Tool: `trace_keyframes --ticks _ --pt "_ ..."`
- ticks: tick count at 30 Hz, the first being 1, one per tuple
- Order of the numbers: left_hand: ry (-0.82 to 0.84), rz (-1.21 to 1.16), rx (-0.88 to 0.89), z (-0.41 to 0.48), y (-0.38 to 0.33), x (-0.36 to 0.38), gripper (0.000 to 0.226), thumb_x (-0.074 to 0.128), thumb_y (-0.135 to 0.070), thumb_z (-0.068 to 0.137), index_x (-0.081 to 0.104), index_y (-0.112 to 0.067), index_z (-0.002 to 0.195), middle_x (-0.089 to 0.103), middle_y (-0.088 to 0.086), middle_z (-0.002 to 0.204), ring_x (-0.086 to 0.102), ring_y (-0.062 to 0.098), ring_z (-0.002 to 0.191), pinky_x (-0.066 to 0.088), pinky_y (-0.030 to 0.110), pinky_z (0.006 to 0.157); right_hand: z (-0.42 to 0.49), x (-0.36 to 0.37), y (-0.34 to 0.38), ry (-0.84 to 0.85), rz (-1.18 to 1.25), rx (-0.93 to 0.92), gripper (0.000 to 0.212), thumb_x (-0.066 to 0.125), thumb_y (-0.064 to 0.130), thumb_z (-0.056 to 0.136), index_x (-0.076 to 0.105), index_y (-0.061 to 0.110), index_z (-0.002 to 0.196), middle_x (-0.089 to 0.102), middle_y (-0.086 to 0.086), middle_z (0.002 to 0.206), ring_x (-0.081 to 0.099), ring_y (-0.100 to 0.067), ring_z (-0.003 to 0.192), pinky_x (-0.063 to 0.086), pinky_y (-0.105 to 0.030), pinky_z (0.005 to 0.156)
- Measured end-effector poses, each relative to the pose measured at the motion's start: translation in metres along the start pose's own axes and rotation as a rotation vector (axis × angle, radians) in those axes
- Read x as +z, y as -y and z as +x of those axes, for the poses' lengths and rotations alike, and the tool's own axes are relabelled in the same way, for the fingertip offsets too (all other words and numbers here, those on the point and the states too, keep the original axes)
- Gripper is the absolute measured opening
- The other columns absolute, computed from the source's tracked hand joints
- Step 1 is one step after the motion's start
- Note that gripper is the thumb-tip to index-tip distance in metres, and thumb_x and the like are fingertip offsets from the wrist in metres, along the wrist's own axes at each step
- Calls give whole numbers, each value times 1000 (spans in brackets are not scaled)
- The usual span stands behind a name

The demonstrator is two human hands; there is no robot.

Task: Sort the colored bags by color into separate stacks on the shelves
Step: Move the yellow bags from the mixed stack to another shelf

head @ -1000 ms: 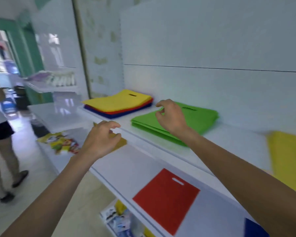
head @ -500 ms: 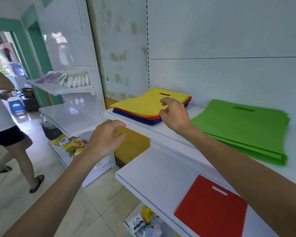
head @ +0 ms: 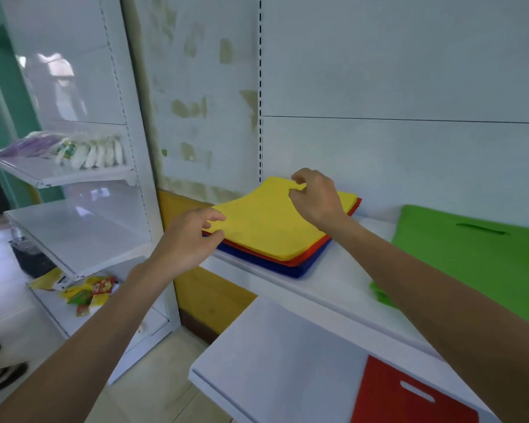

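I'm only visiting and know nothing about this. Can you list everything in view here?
yellow bag: one, yellow, topmost on the upper shelf, left
red layer: count unclear, red, under the yellow bag
blue layer: count unclear, blue, under the red layer
green bags: stack, count unclear, green, upper shelf, right
red bag: one, red, flat on the lower shelf
white packets: a row, white, top of the left shelf unit
snack packets: several, yellow and red, low in that unit
left hand: one, at the yellow bag's near left corner, fingers apart
right hand: one, fingers curled over the yellow bag's far side; hold unclear
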State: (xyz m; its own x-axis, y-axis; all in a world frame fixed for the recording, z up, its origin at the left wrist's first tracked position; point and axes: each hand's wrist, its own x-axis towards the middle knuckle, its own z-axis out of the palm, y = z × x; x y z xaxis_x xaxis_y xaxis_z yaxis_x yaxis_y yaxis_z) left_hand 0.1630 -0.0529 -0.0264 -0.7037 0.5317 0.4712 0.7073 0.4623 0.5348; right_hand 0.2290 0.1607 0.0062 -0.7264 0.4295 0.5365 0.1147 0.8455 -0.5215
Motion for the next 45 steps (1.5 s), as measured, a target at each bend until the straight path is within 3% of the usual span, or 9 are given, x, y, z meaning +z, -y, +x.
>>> trace_keyframes --ticks 15,20,22,24,26,31,37,40,45 --pt "263 -138 275 159 82 26 22 59 -14 86 65 -17 108 60 1 115 54 11 97 39 25 82 30 9 -36 -218 -419 472 36 50 14 90 51 8 125 55 -11 125 52 -28 113 42 -36 89" --pt "408 0 189 173 104 39 41 60 -32 86 54 -14 122 56 7 123 54 23 109 41 31 84 15 25 -26 -70 -586 686 22 49 20 92 53 0 99 55 -14 97 52 -28 85 40 -30 68" --pt "443 -33 124 176 108 47 38 60 -37 86 57 -9 112 60 7 112 57 24 100 40 31 76 8 33 -22 3 -602 774 28 49 28 93 46 5 78 50 -10 85 49 -25 82 39 -29 67" --pt "423 -137 72 172 109 54 22 60 -34 88 55 -14 78 55 2 79 53 16 71 36 30 63 4 43 -20 -13 -587 811 28 50 29 94 48 4 82 53 -15 93 52 -28 89 40 -31 71" --pt "351 -178 91 170 107 56 25 63 -27 86 51 -14 68 51 4 70 46 16 63 36 31 63 2 53 -16 -171 -549 817 29 54 24 93 51 -2 104 56 -19 111 55 -33 102 41 -33 75" --pt "173 -206 145 171 109 61 24 66 -18 84 64 2 98 66 17 99 59 30 96 42 32 80 -3 61 -12 -458 -480 685 33 58 14 91 45 -3 115 57 -21 112 54 -35 103 40 -36 76" --pt "-44 -54 268 167 112 61 17 61 -24 88 64 -8 95 70 13 92 63 33 86 50 38 68 -4 61 -15 -561 -473 568 26 57 16 91 49 -1 108 59 -19 104 54 -34 96 37 -37 73" --pt "-131 -28 361 164 113 59 13 63 -20 87 65 -8 92 66 14 89 59 34 83 41 33 58 -8 62 -16 -660 -579 460 17 63 14 86 56 0 92 55 -17 97 52 -33 90 35 -33 67" --pt "-95 -96 459 164 105 52 18 60 -17 89 57 -6 103 68 14 94 64 32 77 45 34 58 -7 51 -9 -608 -490 474 16 57 15 90 48 3 96 56 -17 86 53 -33 77 36 -37 62"
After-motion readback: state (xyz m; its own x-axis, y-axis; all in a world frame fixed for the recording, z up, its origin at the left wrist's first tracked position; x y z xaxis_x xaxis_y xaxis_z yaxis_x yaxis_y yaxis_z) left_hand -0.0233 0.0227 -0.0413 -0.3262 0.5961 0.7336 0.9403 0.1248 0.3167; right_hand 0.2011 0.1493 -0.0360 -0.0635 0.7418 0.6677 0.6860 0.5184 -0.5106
